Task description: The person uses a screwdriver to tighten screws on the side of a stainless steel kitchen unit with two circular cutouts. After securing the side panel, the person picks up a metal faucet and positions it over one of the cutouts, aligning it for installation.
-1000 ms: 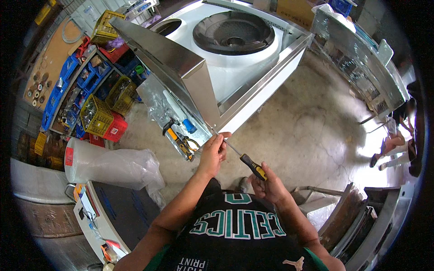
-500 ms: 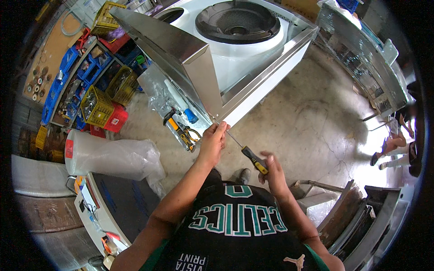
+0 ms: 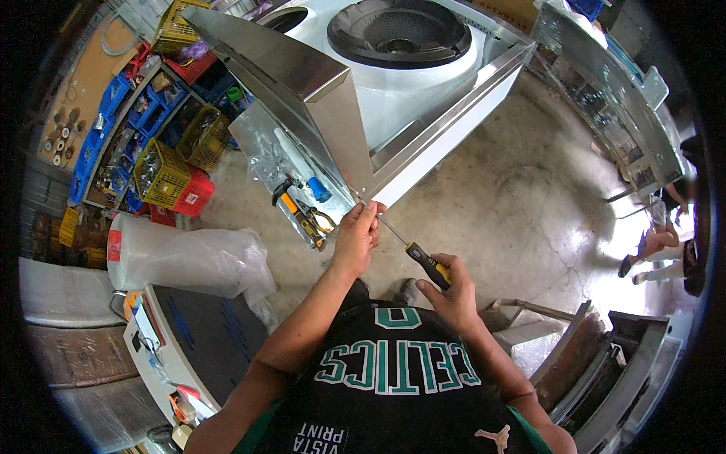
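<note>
Glare washes out the floor at right, the far left is dimmer, and fisheye distortion bends edges toward black corners.

The wide head view looks down from above both hands.

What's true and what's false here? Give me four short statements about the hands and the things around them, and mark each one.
1. The right hand is at the screwdriver handle. True.
2. The left hand is also on that handle. False: it is at the far end of the shaft.
3. The roll of clear wrap lies off to the left. True.
4. The red bin is on the right. False: it is on the left, beside a yellow basket.
</note>
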The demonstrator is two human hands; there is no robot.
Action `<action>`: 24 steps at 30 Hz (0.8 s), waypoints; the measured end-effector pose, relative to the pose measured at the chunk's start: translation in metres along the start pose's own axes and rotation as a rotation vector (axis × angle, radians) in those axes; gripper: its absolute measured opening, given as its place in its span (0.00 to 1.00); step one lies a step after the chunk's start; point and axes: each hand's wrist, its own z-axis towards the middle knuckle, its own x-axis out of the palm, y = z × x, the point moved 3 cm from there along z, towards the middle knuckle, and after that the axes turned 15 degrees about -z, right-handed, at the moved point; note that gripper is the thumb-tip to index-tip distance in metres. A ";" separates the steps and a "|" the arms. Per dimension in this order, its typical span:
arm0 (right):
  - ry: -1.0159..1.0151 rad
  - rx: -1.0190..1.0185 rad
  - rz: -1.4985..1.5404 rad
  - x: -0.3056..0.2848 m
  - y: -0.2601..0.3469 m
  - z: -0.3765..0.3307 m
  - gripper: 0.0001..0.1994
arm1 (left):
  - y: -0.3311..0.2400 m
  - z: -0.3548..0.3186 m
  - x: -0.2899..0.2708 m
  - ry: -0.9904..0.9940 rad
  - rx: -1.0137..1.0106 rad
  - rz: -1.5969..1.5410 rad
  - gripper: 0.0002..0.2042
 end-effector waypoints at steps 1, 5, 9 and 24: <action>-0.002 -0.029 -0.024 0.000 0.002 0.001 0.16 | 0.000 0.001 -0.001 0.005 -0.004 -0.003 0.15; 0.079 0.032 -0.045 0.000 0.001 0.010 0.19 | -0.005 0.003 -0.003 0.027 -0.023 0.071 0.15; 0.360 0.321 0.171 0.006 -0.009 0.009 0.19 | -0.011 0.004 -0.001 0.026 -0.042 0.152 0.15; 0.465 0.793 1.110 0.020 -0.003 0.005 0.17 | -0.004 0.007 -0.009 0.110 -0.047 0.041 0.17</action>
